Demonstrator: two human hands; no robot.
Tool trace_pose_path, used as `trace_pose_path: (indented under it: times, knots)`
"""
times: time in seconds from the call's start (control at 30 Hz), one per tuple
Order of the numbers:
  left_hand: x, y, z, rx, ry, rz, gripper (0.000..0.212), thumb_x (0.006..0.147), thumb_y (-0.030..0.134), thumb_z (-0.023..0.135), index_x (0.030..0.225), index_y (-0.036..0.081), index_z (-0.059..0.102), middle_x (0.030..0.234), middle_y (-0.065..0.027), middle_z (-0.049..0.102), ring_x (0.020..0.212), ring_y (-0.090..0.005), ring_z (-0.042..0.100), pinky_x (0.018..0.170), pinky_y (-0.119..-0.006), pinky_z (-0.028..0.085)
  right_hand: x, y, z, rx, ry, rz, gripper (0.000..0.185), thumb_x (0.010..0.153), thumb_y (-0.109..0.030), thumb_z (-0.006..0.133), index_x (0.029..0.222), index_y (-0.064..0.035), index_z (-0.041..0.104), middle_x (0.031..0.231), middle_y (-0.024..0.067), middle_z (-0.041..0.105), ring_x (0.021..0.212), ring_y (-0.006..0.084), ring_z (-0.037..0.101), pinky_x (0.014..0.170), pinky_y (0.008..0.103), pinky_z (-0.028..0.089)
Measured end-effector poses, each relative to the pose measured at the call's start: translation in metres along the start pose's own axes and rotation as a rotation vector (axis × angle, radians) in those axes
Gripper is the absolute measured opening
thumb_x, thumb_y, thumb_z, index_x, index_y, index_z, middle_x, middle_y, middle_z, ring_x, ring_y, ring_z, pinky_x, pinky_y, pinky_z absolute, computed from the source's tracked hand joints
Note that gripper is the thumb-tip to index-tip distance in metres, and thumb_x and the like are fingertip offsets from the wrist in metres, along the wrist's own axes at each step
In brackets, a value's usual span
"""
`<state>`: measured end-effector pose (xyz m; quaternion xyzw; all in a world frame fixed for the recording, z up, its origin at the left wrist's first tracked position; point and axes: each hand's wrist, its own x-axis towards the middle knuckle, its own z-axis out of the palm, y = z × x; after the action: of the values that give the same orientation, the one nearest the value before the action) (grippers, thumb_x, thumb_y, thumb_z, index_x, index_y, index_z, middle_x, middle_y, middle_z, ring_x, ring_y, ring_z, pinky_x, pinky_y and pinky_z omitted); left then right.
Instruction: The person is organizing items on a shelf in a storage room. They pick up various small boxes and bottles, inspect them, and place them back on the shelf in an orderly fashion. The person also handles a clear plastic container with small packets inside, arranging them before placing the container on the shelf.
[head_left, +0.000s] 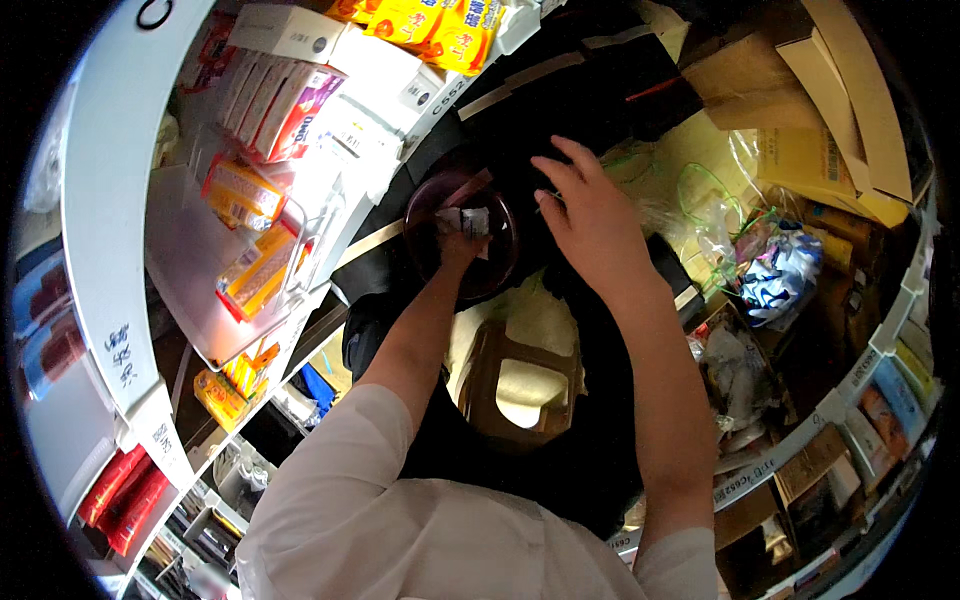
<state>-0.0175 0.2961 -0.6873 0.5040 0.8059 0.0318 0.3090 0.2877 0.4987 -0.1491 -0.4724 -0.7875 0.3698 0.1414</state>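
My left hand (463, 247) reaches down into a dark, round, translucent bin (502, 262). Its fingers are at a small whitish packet or paper piece (472, 222) bearing print; whether they grip it is hard to tell. A reddish-brown strip (466, 187) lies at the bin's far side. My right hand (589, 214) hovers to the right of the bin over a dark area, fingers spread and slightly bent, holding nothing visible.
On the left, white shelves (112, 225) hold boxes, orange-yellow packs (259, 274) and yellow bags (431, 30). A brown plastic stool (487, 375) stands below. Cardboard (757, 82), a blue-white patterned bundle (780, 274) and a box of plastic bags (739, 367) lie to the right.
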Motion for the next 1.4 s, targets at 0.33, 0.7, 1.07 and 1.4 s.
trace_pose_path:
  times: [0.33, 0.7, 1.07, 1.4]
  knots:
    - [-0.043, 0.113, -0.099, 0.149, -0.203, -0.443, 0.162, 0.069, 0.071, 0.090, 0.169, -0.008, -0.010, 0.173, -0.0335, 0.023, 0.159, -0.0543, 0.024, 0.131, -0.057, 0.025, 0.005, 0.012, 0.013, -0.120, -0.024, 0.010, 0.049, 0.104, -0.019, 0.070, 0.149, -0.0070, 0.058, 0.164, 0.0211, 0.045, 0.129, 0.0432, 0.065, 0.106, 0.0501, 0.057]
    - [-0.073, 0.110, -0.108, 0.024, -0.027, -0.181, 0.122, 0.087, 0.059, 0.081, 0.172, 0.000, 0.016, 0.161, -0.0383, 0.039, 0.144, -0.0548, 0.049, 0.119, -0.057, 0.045, 0.008, 0.003, 0.013, -0.174, -0.212, 0.062, 0.058, 0.102, -0.024, 0.073, 0.154, -0.0059, 0.054, 0.161, 0.0254, 0.046, 0.137, 0.0466, 0.058, 0.112, 0.0529, 0.054]
    - [-0.063, 0.091, -0.093, -0.214, -0.054, -0.302, 0.105, 0.092, 0.036, 0.080, 0.172, 0.004, 0.019, 0.155, -0.0352, 0.049, 0.133, -0.0506, 0.061, 0.107, -0.054, 0.056, 0.002, -0.009, 0.021, -0.245, -0.374, 0.081, 0.062, 0.102, -0.027, 0.073, 0.158, -0.0096, 0.051, 0.159, 0.0231, 0.051, 0.136, 0.0448, 0.060, 0.111, 0.0528, 0.054]
    - [-0.074, 0.062, -0.098, -0.416, -0.110, -0.260, 0.115, 0.080, 0.028, 0.089, 0.169, 0.005, 0.021, 0.145, -0.0300, 0.064, 0.128, -0.0471, 0.067, 0.102, -0.052, 0.057, -0.005, -0.068, 0.011, -0.271, -0.339, 0.019, 0.063, 0.102, -0.025, 0.073, 0.158, -0.0080, 0.050, 0.153, 0.0243, 0.057, 0.132, 0.0444, 0.062, 0.109, 0.0514, 0.054]
